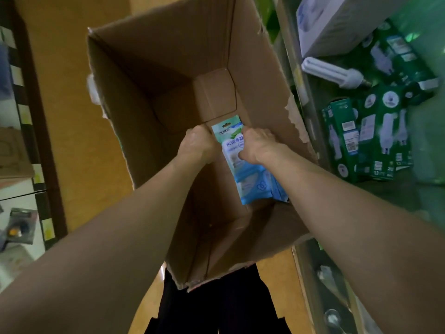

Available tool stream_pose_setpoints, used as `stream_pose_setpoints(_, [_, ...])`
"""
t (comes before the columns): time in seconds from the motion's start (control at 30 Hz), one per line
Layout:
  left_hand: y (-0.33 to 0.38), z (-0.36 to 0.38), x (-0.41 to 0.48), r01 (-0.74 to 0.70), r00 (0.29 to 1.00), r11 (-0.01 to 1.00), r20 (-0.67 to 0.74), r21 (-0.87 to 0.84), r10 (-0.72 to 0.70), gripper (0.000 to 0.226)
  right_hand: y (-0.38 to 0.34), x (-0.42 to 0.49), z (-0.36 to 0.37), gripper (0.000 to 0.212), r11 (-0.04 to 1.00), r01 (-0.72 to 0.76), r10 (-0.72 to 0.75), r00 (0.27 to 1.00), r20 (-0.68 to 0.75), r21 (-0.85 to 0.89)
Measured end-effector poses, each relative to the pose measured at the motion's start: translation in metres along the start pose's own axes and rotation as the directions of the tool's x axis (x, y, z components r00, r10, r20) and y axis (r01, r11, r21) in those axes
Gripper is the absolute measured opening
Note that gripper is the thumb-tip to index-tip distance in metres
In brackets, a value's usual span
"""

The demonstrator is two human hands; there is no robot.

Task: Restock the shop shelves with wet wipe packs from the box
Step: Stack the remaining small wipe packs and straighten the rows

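— How many wet wipe packs [231, 143] are there?
— Can't tell; the right hand [256, 145] and forearm cover the near ones.
— Does the left hand [196, 144] hold one?
— Its fingers are hidden. The print on the green cartons [356, 141], right, blurs too.

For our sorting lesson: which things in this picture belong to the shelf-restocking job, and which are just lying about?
Job:
cardboard box
wet wipe packs
left hand
right hand

Lying about:
loose light bulb
green bulb boxes
white carton
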State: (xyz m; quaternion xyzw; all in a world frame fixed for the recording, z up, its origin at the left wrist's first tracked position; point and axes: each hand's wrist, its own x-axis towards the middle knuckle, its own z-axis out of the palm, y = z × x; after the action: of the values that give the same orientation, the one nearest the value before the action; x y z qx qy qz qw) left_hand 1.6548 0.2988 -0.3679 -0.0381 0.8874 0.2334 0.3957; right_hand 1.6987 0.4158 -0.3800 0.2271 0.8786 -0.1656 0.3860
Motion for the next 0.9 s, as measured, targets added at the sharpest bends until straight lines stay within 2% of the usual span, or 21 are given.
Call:
stream_pose_setpoints(0.1, [-0.005, 0.006, 0.006, 0.012, 1.000, 1.000, 0.004, -0.017, -0.012, 0.025, -0.002, 0.012, 0.008, 0.065, 1.000, -0.018, 0.019, 0.999, 0.036, -0.014])
stream_pose_setpoints(0.17, [-0.009, 0.009, 0.009, 0.022, 1.000, 0.999, 0.010, -0.043, -0.022, 0.024, -0.004, 0.018, 0.015, 0.081, 0.998, -0.023, 0.026, 0.999, 0.048, -0.062])
stream_pose_setpoints(0.23, [-0.012, 0.012, 0.011, 0.036, 0.999, 0.996, 0.019, -0.087, -0.034, 0.023, -0.008, 0.022, 0.024, 0.097, 0.991, -0.028, 0.032, 0.999, 0.026, -0.134])
stream_pose_setpoints(0.3, [-0.015, 0.014, 0.011, 0.055, 0.998, 0.989, 0.022, -0.135, -0.052, 0.016, -0.010, 0.025, 0.035, 0.100, 0.979, -0.054, 0.050, 0.998, -0.028, -0.197])
stream_pose_setpoints(0.37, [-0.019, 0.015, 0.011, 0.074, 0.997, 0.980, 0.024, -0.187, -0.071, 0.019, -0.011, 0.029, 0.044, 0.091, 0.970, -0.094, 0.069, 0.991, -0.117, -0.225])
stream_pose_setpoints(0.43, [-0.022, 0.016, 0.013, 0.096, 0.995, 0.965, 0.031, -0.243, -0.091, 0.029, -0.013, 0.031, 0.045, 0.080, 0.977, -0.134, 0.101, 0.975, -0.198, -0.163])
stream_pose_setpoints(0.47, [-0.023, 0.017, 0.014, 0.115, 0.993, 0.957, 0.037, -0.265, -0.109, 0.034, -0.014, 0.033, 0.045, 0.068, 0.982, -0.143, 0.115, 0.970, -0.215, -0.122])
stream_pose_setpoints(0.53, [-0.026, 0.019, 0.013, 0.167, 0.986, 0.936, 0.057, -0.310, -0.157, 0.039, -0.016, 0.033, 0.045, 0.029, 0.989, -0.125, 0.106, 0.970, -0.219, -0.078])
stream_pose_setpoints(0.57, [-0.027, 0.020, 0.013, 0.186, 0.982, 0.927, 0.066, -0.326, -0.174, 0.040, -0.017, 0.031, 0.047, 0.019, 0.990, -0.121, 0.103, 0.972, -0.211, -0.071])
stream_pose_setpoints(0.63, [-0.030, 0.022, 0.011, 0.220, 0.975, 0.912, 0.086, -0.347, -0.203, 0.041, -0.018, 0.029, 0.055, 0.028, 0.991, -0.123, 0.110, 0.976, -0.188, -0.058])
stream_pose_setpoints(0.7, [-0.035, 0.024, 0.011, 0.242, 0.970, 0.898, 0.079, -0.366, -0.229, 0.044, -0.020, 0.029, 0.064, 0.035, 0.993, -0.112, 0.117, 0.980, -0.159, 0.041])
stream_pose_setpoints(0.8, [-0.038, 0.023, 0.012, 0.303, 0.951, 0.842, 0.090, -0.446, -0.295, 0.052, -0.024, 0.027, 0.066, 0.030, 0.918, -0.094, 0.128, 0.990, -0.063, 0.386])
stream_pose_setpoints(0.83, [-0.039, 0.022, 0.013, 0.322, 0.944, 0.813, 0.097, -0.485, -0.316, 0.055, -0.023, 0.025, 0.063, 0.023, 0.841, -0.077, 0.101, 0.995, -0.016, 0.535])
stream_pose_setpoints(0.9, [-0.038, 0.019, 0.014, 0.341, 0.934, 0.760, 0.104, -0.553, -0.343, 0.053, -0.021, 0.018, 0.053, 0.015, 0.620, -0.085, 0.042, 0.996, 0.075, 0.780])
